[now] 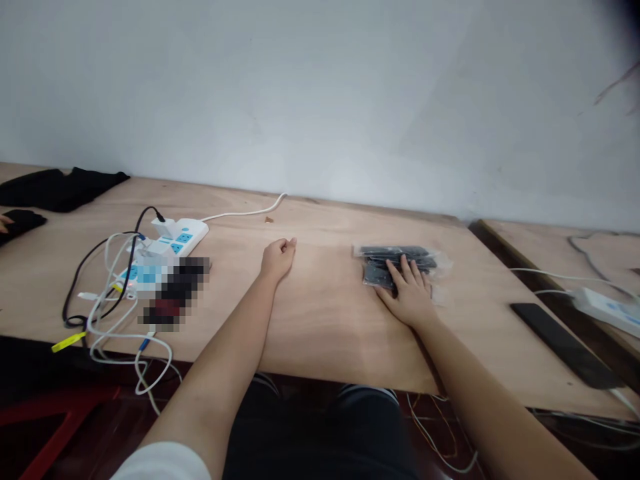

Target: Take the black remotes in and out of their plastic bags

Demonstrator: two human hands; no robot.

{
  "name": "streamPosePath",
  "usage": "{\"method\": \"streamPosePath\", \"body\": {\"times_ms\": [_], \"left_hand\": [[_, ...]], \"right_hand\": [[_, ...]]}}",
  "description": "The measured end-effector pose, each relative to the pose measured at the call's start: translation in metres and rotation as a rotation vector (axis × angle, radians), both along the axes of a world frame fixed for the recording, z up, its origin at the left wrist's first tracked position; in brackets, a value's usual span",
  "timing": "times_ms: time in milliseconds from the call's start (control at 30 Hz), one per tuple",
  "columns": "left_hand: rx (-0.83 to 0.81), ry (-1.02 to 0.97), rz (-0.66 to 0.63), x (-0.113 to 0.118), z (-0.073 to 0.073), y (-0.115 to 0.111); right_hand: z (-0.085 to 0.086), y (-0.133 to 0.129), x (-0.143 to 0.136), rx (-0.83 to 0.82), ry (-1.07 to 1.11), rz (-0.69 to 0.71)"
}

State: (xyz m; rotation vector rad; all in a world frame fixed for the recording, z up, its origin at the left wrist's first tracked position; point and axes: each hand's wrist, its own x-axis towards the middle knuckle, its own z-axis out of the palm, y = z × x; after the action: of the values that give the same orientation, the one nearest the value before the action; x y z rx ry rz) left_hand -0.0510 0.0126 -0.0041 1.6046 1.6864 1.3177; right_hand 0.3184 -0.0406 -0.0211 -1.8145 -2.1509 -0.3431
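My left hand rests on the wooden table, its fingers curled into a loose fist and nothing visible in it. To the right, my right hand lies flat with fingers spread over the near side of a clear plastic bag. Inside the bag are black parts, some long and thin, one a small flat block. My fingers cover part of them, so their kind is hard to make out.
Left of my hands, a white power strip holds chargers and tangled cables, beside a pixelated dark object. A black phone lies at the right. Black cloth and part of another person's hand are far left. A wall stands behind.
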Motion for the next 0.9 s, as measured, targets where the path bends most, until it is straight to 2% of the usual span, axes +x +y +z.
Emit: {"method": "streamPosePath", "body": {"times_ms": [400,633,767,900], "left_hand": [[-0.031,0.07,0.007,0.002,0.004,-0.001],[-0.043,0.107,0.022,0.003,0.006,-0.001],[-0.031,0.117,0.022,0.004,0.007,-0.001],[-0.05,0.142,0.014,0.004,0.007,-0.001]], "right_hand": [[0.005,0.04,-0.007,-0.009,0.007,0.045],[0.007,0.042,-0.011,0.005,0.053,0.065],[0.02,0.029,-0.034,-0.011,0.077,0.169],[0.029,0.018,-0.085,-0.076,0.232,0.351]]}}
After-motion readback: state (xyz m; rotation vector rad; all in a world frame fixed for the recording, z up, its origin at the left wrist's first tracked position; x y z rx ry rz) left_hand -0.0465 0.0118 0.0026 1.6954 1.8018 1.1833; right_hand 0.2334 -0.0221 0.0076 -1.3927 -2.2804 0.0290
